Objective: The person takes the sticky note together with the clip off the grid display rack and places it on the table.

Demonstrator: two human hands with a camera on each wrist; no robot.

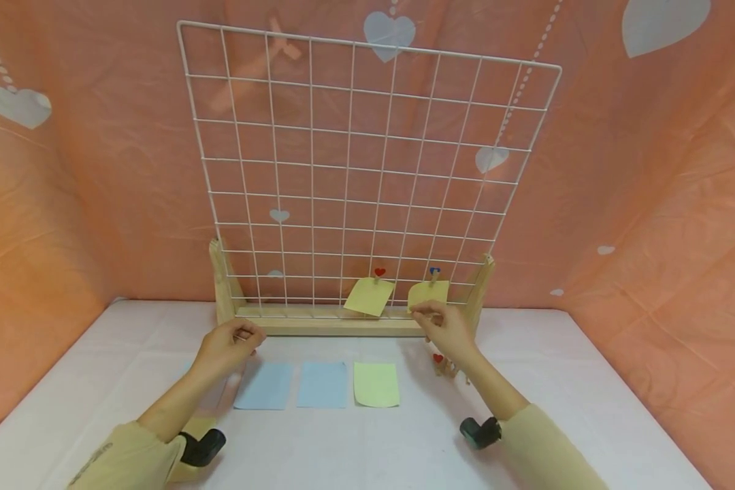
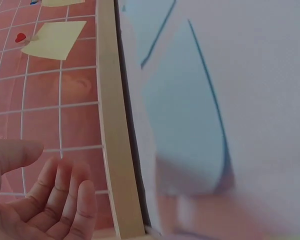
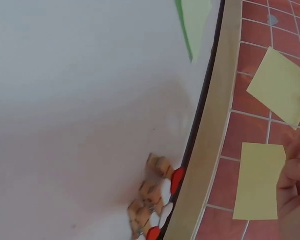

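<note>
My left hand, fingers loosely bent and holding nothing, hovers before the left end of the wooden base, over the blue sticky notes. In the left wrist view the same hand shows its palm and spread thumb. My right hand is at the right yellow sticky note, fingertips overlapping its lower left corner. That note hangs from the white wire grid by a clothespin with a blue heart. Beside it hangs a tilted yellow note on a red-heart clothespin.
Two blue notes, one being this blue note, and a green note lie on the white table. Small heart clothespins lie right of them, by the wooden base. Another yellow note lies under my left forearm.
</note>
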